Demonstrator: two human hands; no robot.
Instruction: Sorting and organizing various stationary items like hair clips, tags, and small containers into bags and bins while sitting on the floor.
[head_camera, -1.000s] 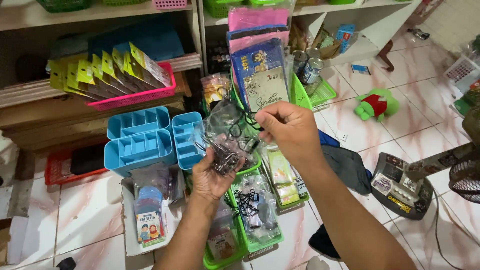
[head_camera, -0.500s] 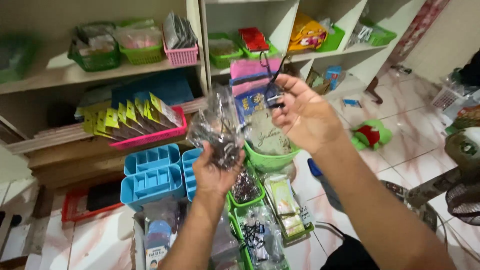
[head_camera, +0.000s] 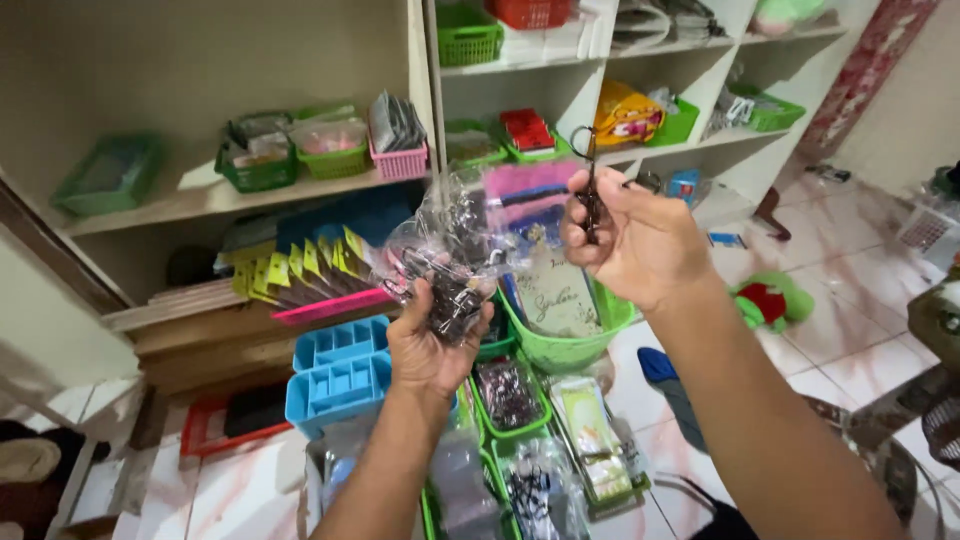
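My left hand (head_camera: 428, 345) grips a clear plastic bag (head_camera: 450, 255) of small dark metal pieces, held up in front of the shelves. My right hand (head_camera: 640, 240) is raised beside it, pinching a small dark metal clip (head_camera: 588, 185) between thumb and fingers. The bag's crinkled top spreads toward the right hand. Below both hands a green basket (head_camera: 570, 345) holds flat packs and pink cards.
Blue divided trays (head_camera: 335, 375) and a pink tray of yellow-green packets (head_camera: 310, 280) stand at left. White shelves (head_camera: 560, 60) carry green, pink and red baskets. More green trays of packaged goods (head_camera: 545, 440) lie on the tiled floor. A green and red plush toy (head_camera: 770, 300) lies at right.
Both hands have risen toward the shelves and the view has tilted up. The right hand has drawn a dark clip away from the bag and holds it higher.
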